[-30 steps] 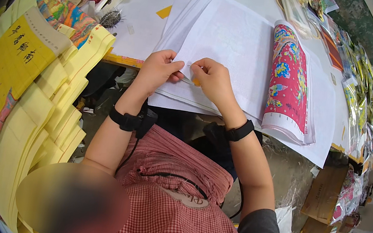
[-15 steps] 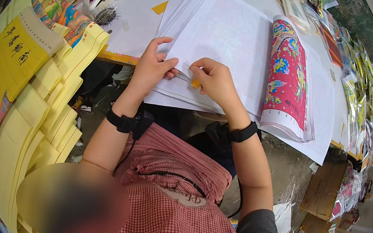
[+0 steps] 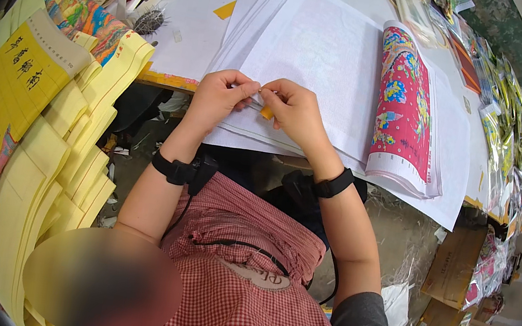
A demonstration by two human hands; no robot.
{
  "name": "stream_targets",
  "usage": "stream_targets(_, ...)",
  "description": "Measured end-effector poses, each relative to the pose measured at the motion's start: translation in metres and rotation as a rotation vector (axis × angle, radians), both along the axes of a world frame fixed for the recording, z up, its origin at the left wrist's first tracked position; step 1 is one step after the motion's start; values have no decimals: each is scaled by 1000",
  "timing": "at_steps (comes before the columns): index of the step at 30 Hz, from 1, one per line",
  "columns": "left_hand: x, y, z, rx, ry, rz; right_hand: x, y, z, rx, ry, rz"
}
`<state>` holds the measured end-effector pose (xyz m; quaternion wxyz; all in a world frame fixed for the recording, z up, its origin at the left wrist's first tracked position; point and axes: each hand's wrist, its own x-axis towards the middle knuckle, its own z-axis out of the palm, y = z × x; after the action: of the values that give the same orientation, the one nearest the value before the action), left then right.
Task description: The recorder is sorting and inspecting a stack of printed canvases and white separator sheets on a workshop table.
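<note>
Two hands are engaged, both mine, meeting over the near left part of a layered stack of large white sheets (image 3: 316, 54) that lies on a white-topped table (image 3: 195, 17). My left hand (image 3: 220, 98) has thumb and forefinger pinched narrow; my right hand (image 3: 296, 109) is pinched likewise, the two sets of fingertips all but touching. Anything thin between them is too small to make out. A small orange-yellow piece (image 3: 268, 113) shows at the right fingers; whether gripped or worn, I cannot tell. Found done: the stack is laid out, and a crimson sheet with a blue and yellow floral print (image 3: 404, 110) lies curled over along its right side. Found unfinished, in my judgement: the close fingertip work, since both hands are occupied with it. No completed result of it is discernible on the white surface, and the amount left cannot be established.
</note>
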<state>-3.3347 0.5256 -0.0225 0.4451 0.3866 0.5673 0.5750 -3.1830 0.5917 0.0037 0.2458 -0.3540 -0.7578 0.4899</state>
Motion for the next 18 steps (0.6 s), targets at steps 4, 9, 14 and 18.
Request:
stream_targets(4,0,2,-3,-9,-36,27,0,-4,1,140,7,-32)
stream_targets(9,1,1,-1,-30,-77,25,6,0,-2,77,39,-74)
stream_targets(14,-1,0,-2,-24,-57,20,11,6,-8,-84,134,-35)
stream_targets(18,-3,0,-2,-32,-60,11,13,7,-5,-281,209,-67)
